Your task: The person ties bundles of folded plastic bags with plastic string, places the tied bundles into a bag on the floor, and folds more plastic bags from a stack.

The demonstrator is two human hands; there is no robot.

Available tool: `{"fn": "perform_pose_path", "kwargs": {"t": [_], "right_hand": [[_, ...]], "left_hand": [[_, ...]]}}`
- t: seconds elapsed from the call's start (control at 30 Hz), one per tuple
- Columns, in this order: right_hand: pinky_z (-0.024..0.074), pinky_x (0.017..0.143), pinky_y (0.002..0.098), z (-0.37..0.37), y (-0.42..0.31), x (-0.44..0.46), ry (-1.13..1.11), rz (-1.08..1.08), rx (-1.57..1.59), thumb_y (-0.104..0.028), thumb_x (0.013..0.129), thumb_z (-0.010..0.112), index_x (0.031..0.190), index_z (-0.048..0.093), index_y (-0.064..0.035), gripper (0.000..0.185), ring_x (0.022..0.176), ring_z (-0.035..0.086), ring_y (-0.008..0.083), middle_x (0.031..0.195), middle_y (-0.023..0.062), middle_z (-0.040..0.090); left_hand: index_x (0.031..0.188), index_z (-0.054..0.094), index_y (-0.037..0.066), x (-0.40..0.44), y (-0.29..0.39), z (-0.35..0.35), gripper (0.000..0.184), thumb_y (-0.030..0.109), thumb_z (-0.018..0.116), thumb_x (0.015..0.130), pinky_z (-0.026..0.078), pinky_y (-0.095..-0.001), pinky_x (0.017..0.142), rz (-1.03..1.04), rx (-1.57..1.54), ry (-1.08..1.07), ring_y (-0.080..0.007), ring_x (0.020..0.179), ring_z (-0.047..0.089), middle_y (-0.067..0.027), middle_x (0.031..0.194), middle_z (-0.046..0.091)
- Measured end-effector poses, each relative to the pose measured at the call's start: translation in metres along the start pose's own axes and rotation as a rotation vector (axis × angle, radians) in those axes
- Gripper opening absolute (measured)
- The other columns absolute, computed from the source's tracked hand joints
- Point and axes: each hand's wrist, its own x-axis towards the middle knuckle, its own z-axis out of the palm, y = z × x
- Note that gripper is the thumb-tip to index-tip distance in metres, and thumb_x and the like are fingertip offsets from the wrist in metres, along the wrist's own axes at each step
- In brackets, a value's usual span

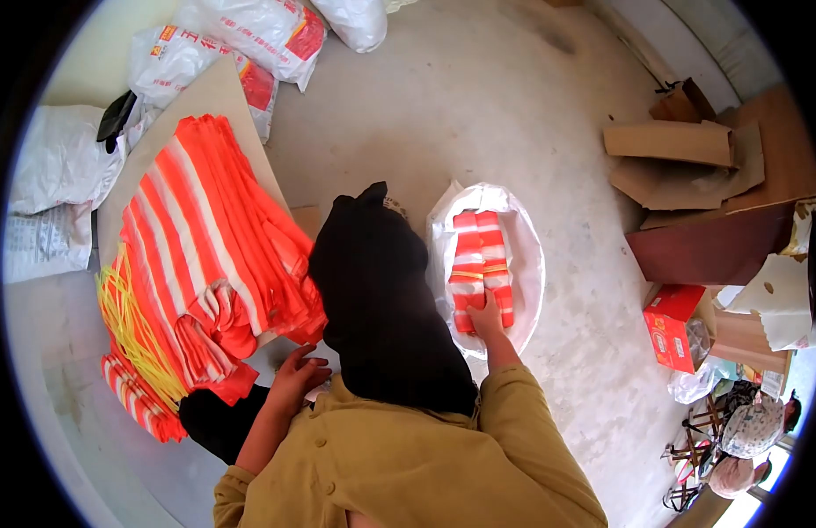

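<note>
My right hand (487,319) reaches into a white woven sack (529,255), its fingers on the lower end of folded red-and-white striped bundles (468,251). Thin yellow ties circle the bundles, which lie side by side inside the sack. My left hand (304,374) is beside my leg with its fingers apart and nothing in them. Left of it, a large pile of red-and-white striped cloth (175,211) rests on a board. Yellow strings (131,326) lie over the left edge of the pile, above another folded striped piece (135,396).
White printed sacks (249,35) stand at the upper left, with more sacks (56,167) at the far left. Opened cardboard boxes (680,145), a red box (676,330) and a dark red cabinet side (707,242) are at the right. Stools (698,444) stand at the lower right.
</note>
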Motion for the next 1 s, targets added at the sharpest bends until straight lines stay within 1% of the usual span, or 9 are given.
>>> {"fn": "perform_pose_path", "kwargs": {"t": [0.17, 0.23, 0.3, 0.37, 0.57, 0.67, 0.77, 0.87, 1.0], "right_hand": [[0.0525, 0.102, 0.048, -0.015, -0.015, -0.028, 0.086, -0.313, -0.454, -0.029, 0.093, 0.072, 0.146, 0.054, -0.012, 0.059, 0.123, 0.061, 0.0441, 0.137, 0.0208, 0.062], [0.0526, 0.101, 0.0472, 0.007, 0.004, -0.011, -0.155, -0.214, 0.047, -0.027, 0.096, 0.069, 0.141, 0.058, -0.0128, 0.049, 0.117, 0.063, 0.0426, 0.129, 0.019, 0.064], [0.0529, 0.099, 0.0465, 0.014, 0.015, -0.005, -0.299, -0.213, 0.126, -0.025, 0.099, 0.065, 0.136, 0.06, -0.013, 0.04, 0.113, 0.064, 0.0413, 0.125, 0.018, 0.066], [0.0534, 0.097, 0.0459, -0.003, -0.014, -0.013, -0.347, -0.31, -0.221, -0.023, 0.102, 0.061, 0.132, 0.062, -0.0128, 0.032, 0.11, 0.066, 0.0403, 0.122, 0.0177, 0.067], [0.0548, 0.095, 0.0452, 0.009, -0.017, 0.001, -0.411, -0.205, -0.361, -0.015, 0.103, 0.055, 0.131, 0.062, -0.0132, 0.029, 0.115, 0.067, 0.0361, 0.123, 0.0174, 0.068], [0.0544, 0.099, 0.046, -0.002, -0.039, 0.016, -0.287, -0.277, -0.646, -0.013, 0.1, 0.059, 0.138, 0.06, -0.0159, 0.038, 0.119, 0.065, 0.0385, 0.14, 0.0155, 0.06], [0.0531, 0.103, 0.0484, -0.029, -0.1, 0.015, -0.078, -0.254, -0.484, -0.01, 0.095, 0.062, 0.15, 0.054, -0.0193, 0.056, 0.122, 0.063, 0.0422, 0.162, 0.0147, 0.039], [0.0521, 0.106, 0.0511, 0.0, -0.071, 0.067, 0.067, -0.439, -0.575, -0.01, 0.093, 0.064, 0.159, 0.043, -0.0212, 0.071, 0.122, 0.063, 0.0442, 0.173, 0.0148, 0.018], [0.0521, 0.106, 0.0511, 0.014, -0.076, 0.083, -0.095, -0.358, -0.657, -0.011, 0.093, 0.067, 0.161, 0.04, -0.0205, 0.074, 0.123, 0.063, 0.0416, 0.175, 0.0168, 0.012]], "left_hand": [[0.152, 0.045, 0.003, 0.011, -0.009, -0.002, 0.051, 0.017, 0.061, 0.106, 0.058, -0.0358, 0.095, -0.021, 0.012, 0.013, -0.0262, 0.11, 0.069, -0.0157, 0.127, 0.066], [0.151, 0.046, 0.002, 0.012, -0.008, -0.002, 0.05, 0.017, 0.06, 0.106, 0.058, -0.0354, 0.093, -0.026, 0.035, 0.01, -0.0254, 0.109, 0.07, -0.0156, 0.126, 0.066], [0.151, 0.046, 0.003, 0.011, -0.005, 0.002, 0.049, 0.017, 0.059, 0.106, 0.058, -0.0352, 0.092, -0.034, 0.064, 0.007, -0.0246, 0.109, 0.069, -0.0154, 0.127, 0.066], [0.151, 0.046, 0.003, 0.013, -0.007, 0.001, 0.048, 0.018, 0.058, 0.107, 0.057, -0.035, 0.092, -0.042, 0.081, 0.015, -0.0242, 0.109, 0.069, -0.0152, 0.127, 0.066], [0.151, 0.046, 0.003, 0.019, -0.012, -0.007, 0.048, 0.02, 0.057, 0.108, 0.057, -0.035, 0.09, -0.067, 0.088, 0.049, -0.0234, 0.11, 0.067, -0.0143, 0.127, 0.066], [0.151, 0.047, 0.003, 0.02, -0.014, -0.006, 0.048, 0.021, 0.056, 0.108, 0.056, -0.0348, 0.089, -0.081, 0.088, 0.062, -0.0231, 0.11, 0.067, -0.0129, 0.126, 0.066], [0.151, 0.047, 0.004, 0.026, -0.023, -0.013, 0.048, 0.022, 0.056, 0.108, 0.056, -0.0344, 0.088, -0.098, 0.094, 0.054, -0.023, 0.108, 0.066, -0.0117, 0.123, 0.067], [0.146, 0.049, 0.004, 0.03, -0.027, -0.016, 0.043, 0.022, 0.056, 0.108, 0.056, -0.0353, 0.087, -0.118, 0.083, 0.064, -0.0234, 0.105, 0.067, -0.0119, 0.12, 0.068], [0.133, 0.055, 0.003, 0.034, -0.028, -0.019, 0.032, 0.021, 0.058, 0.106, 0.055, -0.0358, 0.088, -0.131, 0.046, 0.084, -0.023, 0.104, 0.067, -0.0112, 0.118, 0.068]]}}
